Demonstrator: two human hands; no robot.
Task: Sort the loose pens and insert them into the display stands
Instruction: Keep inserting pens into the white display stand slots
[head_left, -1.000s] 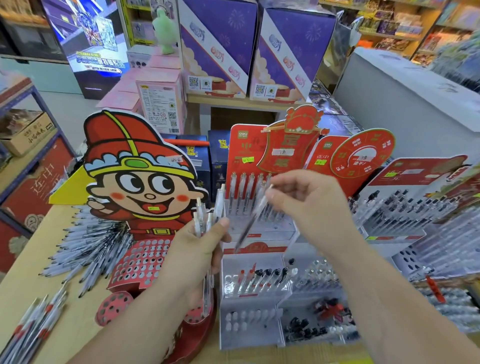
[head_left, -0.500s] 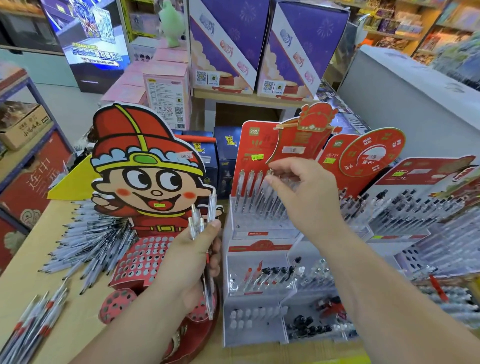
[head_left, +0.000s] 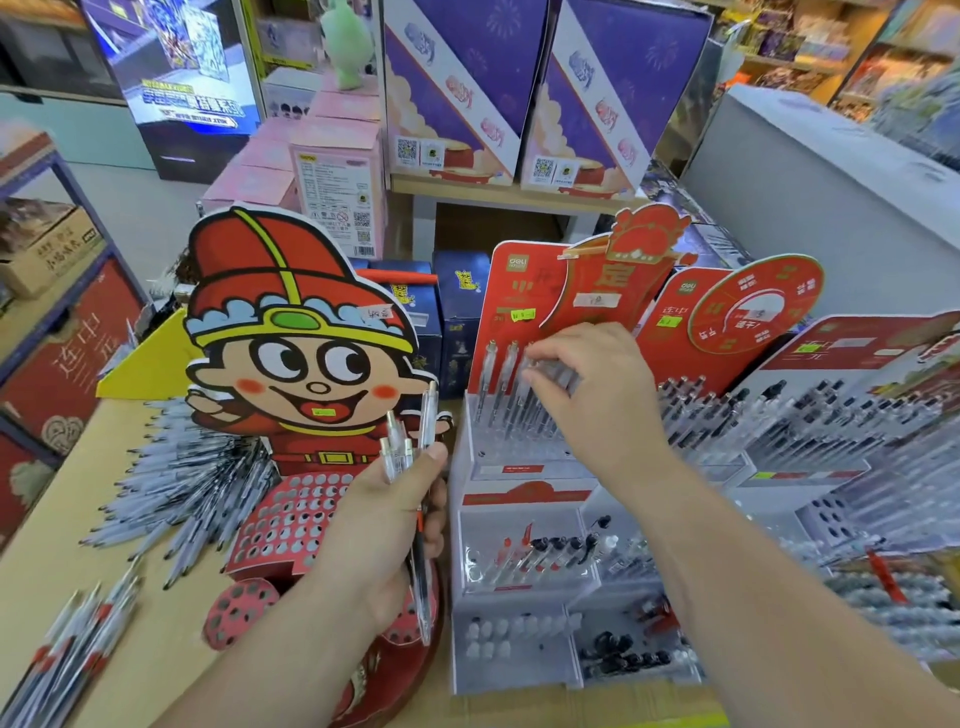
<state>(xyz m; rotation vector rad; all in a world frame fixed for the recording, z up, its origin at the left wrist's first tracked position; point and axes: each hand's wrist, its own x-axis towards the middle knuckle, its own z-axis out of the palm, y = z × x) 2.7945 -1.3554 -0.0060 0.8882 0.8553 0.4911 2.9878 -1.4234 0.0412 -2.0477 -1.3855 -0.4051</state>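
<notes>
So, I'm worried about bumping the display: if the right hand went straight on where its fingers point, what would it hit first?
Probably the row of pens standing in the white stand's top tier, below the right hand, which pinches a pen; depth is blurred.

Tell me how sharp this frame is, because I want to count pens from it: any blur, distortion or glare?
Head view: the right hand and the pens under its fingers are motion-blurred; the pen rows at the right edge smear and bend with wide-angle distortion; the left hand and its held pens are fairly sharp; light is even, without hard shadows or strong glare.
</notes>
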